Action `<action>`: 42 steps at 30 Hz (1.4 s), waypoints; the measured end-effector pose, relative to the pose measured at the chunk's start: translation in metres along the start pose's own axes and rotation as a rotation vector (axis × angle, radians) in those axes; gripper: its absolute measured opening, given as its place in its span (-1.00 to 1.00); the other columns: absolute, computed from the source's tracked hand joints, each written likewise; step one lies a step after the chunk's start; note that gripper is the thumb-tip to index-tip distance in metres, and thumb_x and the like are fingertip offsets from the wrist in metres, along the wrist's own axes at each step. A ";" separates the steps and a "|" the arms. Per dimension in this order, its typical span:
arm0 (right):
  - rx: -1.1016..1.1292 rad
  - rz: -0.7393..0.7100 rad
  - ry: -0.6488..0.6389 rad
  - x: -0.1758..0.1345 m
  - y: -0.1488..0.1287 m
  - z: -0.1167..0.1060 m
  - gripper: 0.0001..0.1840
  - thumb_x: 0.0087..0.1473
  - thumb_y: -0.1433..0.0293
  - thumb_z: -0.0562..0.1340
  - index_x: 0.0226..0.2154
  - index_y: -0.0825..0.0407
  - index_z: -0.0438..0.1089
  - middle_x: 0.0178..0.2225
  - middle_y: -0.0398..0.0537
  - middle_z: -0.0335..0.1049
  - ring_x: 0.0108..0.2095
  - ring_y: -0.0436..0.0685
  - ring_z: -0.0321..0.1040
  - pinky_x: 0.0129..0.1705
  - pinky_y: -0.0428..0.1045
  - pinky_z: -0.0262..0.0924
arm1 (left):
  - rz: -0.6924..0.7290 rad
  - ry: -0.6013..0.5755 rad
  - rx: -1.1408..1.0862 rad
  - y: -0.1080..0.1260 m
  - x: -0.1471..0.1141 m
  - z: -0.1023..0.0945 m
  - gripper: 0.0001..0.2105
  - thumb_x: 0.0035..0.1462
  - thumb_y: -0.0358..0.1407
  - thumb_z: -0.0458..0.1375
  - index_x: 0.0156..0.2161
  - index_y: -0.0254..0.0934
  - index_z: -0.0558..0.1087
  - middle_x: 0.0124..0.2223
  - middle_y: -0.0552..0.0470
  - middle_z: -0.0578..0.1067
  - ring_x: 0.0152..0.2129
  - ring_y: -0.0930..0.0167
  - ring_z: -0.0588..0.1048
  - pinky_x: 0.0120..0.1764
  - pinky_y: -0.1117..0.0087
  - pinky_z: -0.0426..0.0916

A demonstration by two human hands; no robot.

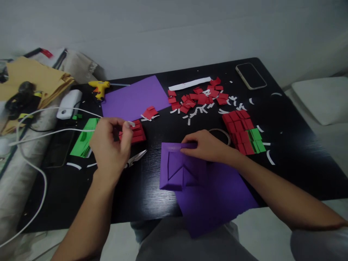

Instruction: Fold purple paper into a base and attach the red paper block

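Observation:
Thumb and fingers of my left hand point(112, 145) are pinched on a small white paper strip point(131, 123), held above a red folded-paper block point(138, 132). My right hand point(205, 145) grips the top edge of a folded purple paper point(176, 165), which has a framed pocket and a V-shaped fold. A shiny strip, perhaps tape, runs along its top edge by the fingertips. Under it lies a purple sheet point(217, 195) that hangs over the table's front edge. Scissors point(137, 158) lie partly hidden behind my left hand, and a tape roll point(221, 135) shows behind my right hand.
Red paper pieces point(201, 98) and white scraps litter the back. A yellow glue gun point(100, 88) touches another purple sheet point(136, 96). Green folded papers point(85, 139), a white cable point(45, 177), a red-green block point(241, 132) and a phone point(250, 76) lie around.

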State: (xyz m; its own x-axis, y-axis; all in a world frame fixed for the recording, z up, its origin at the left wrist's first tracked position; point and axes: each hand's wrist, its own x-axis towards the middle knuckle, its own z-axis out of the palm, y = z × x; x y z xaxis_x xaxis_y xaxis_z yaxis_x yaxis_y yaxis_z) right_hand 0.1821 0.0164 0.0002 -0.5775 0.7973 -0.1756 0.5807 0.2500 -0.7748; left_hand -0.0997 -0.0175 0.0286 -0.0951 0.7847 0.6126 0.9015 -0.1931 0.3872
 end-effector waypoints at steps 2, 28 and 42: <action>-0.143 -0.051 0.075 -0.001 -0.003 0.001 -0.78 0.12 0.29 0.41 -0.18 0.02 0.63 -0.18 0.03 0.65 -0.13 0.26 0.55 -0.02 0.10 0.34 | -0.015 -0.031 -0.041 0.003 -0.004 0.005 -0.91 0.37 -0.26 0.19 -0.17 -0.22 0.48 -0.31 0.07 0.57 -0.44 0.40 0.51 -0.31 0.32 0.38; -0.437 -0.022 0.198 -0.058 0.012 -0.051 -0.35 0.07 0.30 0.37 0.23 -0.06 0.37 0.11 0.14 0.29 0.03 0.37 0.47 0.11 0.31 0.46 | -0.040 -0.721 0.056 -0.031 -0.041 -0.075 -0.66 0.41 -0.07 -0.01 -0.14 -0.23 0.54 -0.12 -0.09 0.59 -0.21 0.22 0.57 -0.10 0.20 0.39; 0.604 -0.221 0.100 -0.074 -0.036 0.000 -0.39 0.13 0.30 0.45 0.20 -0.24 0.33 0.18 0.02 0.35 0.14 0.26 0.41 0.11 0.26 0.49 | -0.047 -0.766 0.101 -0.035 -0.072 -0.089 -0.71 0.35 -0.16 -0.03 -0.17 -0.22 0.51 -0.15 -0.12 0.55 -0.20 0.18 0.56 -0.07 0.15 0.43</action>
State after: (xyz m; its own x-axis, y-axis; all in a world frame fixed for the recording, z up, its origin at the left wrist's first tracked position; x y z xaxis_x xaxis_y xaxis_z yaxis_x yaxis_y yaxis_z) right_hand 0.2041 -0.0514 0.0407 -0.5732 0.8171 0.0618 0.0124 0.0840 -0.9964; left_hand -0.1619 -0.1201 0.0324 0.1513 0.9864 -0.0647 0.9413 -0.1238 0.3141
